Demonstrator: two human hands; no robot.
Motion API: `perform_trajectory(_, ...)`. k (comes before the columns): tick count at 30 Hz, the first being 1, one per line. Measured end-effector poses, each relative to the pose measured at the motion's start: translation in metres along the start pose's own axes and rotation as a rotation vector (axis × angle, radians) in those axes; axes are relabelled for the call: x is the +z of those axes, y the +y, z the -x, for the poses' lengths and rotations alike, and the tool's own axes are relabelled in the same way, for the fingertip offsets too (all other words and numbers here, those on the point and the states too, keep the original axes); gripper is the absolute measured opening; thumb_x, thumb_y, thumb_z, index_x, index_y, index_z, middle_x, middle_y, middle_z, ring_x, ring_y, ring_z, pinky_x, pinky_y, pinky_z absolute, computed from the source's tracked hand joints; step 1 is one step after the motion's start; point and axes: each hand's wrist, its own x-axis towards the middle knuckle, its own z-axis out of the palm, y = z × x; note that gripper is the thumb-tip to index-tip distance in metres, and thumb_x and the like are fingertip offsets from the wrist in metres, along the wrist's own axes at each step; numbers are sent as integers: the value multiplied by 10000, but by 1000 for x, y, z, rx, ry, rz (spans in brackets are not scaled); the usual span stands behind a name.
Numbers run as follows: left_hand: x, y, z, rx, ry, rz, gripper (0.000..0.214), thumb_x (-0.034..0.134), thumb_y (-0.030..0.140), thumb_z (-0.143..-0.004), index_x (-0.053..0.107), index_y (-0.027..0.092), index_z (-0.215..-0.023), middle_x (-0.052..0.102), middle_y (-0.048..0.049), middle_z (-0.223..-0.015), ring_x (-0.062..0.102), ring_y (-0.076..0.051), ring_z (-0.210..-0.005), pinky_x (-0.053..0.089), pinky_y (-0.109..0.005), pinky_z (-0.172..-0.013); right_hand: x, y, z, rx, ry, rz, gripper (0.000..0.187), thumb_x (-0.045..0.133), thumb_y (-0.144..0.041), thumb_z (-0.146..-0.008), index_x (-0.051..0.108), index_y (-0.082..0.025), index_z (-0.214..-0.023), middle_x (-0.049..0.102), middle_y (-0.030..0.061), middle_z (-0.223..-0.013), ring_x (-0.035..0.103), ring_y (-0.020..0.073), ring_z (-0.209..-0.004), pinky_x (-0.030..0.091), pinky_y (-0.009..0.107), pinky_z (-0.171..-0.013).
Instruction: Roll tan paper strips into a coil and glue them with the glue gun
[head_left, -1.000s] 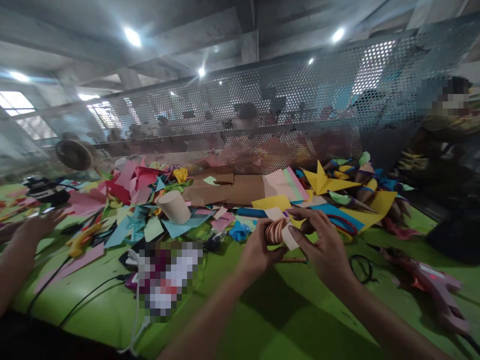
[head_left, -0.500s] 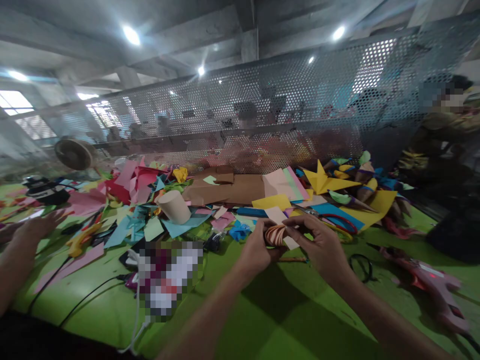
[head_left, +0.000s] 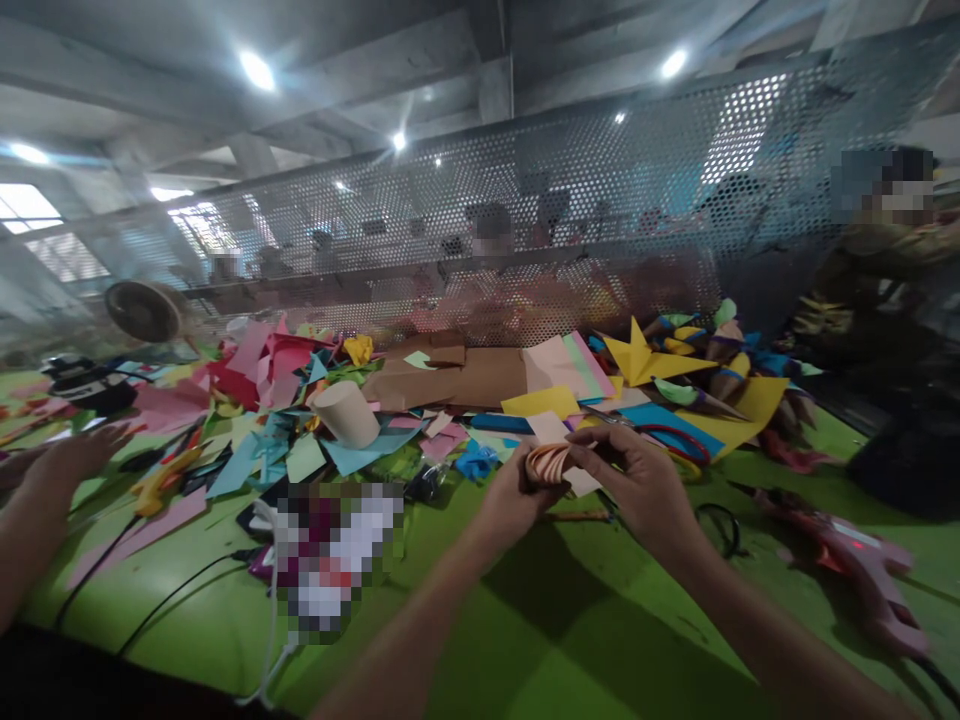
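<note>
A peach-coloured paper folded into several stacked pleats is held above the green table. My left hand is closed around its left side and underside. At its right edge, the thumb and fingers of my right hand pinch the paper. Pale flat paper shows behind the pleats, and I cannot tell whether it is joined to them. Below my hands a thin brown stick lies on the table. Red-handled scissors rest just beyond my right hand.
On the right lies a pink glue gun. A cardboard tube, coloured papers and a yellow paper star spread across the back. A white power strip with cables is at left. Another person's hand reaches in at far left.
The pleats look slightly more fanned, and my right thumb and fingers have shifted a little on the paper's edge. My left hand keeps its hold. The whole view has moved very slightly.
</note>
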Motion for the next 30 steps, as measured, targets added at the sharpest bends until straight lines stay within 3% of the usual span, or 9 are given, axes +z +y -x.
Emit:
perform_trajectory(8,0,5,0,-39,-14,71,399,755,263,-661,479,187,-940,530,17,-854,483,-116,-761,393,-218,-675,-1,1,0,23,-3,-6,215,678,-395,-803,712,-192,-863,663,37,-754,602,179,-677,490,295,-627)
perform_trajectory(13,-5,6,2,-165,-16,180,449,685,171,-639,485,211,-1038,557,17,-919,522,-117,-811,402,-215,-715,-3,3,0,100,-63,-195,395,648,-414,-842,636,-227,-1189,679,68,-1024,635,186,-827,516,313,-721)
perform_trajectory(16,-8,7,3,-220,-38,195,425,610,120,-622,516,204,-1027,557,24,-847,513,-108,-746,377,-203,-639,-3,3,-1,94,-75,-224,299,626,-414,-863,672,-232,-1096,666,70,-1092,628,198,-918,512,325,-790)
perform_trajectory(19,-11,9,2,-226,-25,219,411,618,103,-607,569,190,-1006,586,10,-857,530,-115,-772,390,-207,-654,-3,4,-2,84,-59,-219,239,639,-426,-848,699,-212,-934,670,70,-1032,619,214,-926,507,333,-797)
perform_trajectory(22,-13,9,0,-217,-19,256,411,690,153,-641,628,180,-1047,619,-21,-915,535,-123,-795,410,-221,-696,-3,6,-2,120,-27,-245,250,666,-441,-824,687,-205,-904,679,63,-951,618,209,-861,510,327,-761)
perform_trajectory(26,-13,9,-1,-205,-16,233,498,762,270,-687,625,184,-1159,636,-38,-931,544,-128,-765,407,-230,-668,-4,6,-1,157,-17,-305,280,676,-444,-826,674,-222,-997,681,58,-1025,623,202,-879,511,322,-773)
perform_trajectory(30,-10,7,-1,-157,-17,178,517,778,307,-696,591,205,-1168,644,-47,-1077,585,-178,-947,446,-257,-796,-5,5,0,163,-39,-337,352,662,-440,-846,639,-259,-1147,671,51,-1094,626,203,-919,517,314,-764)
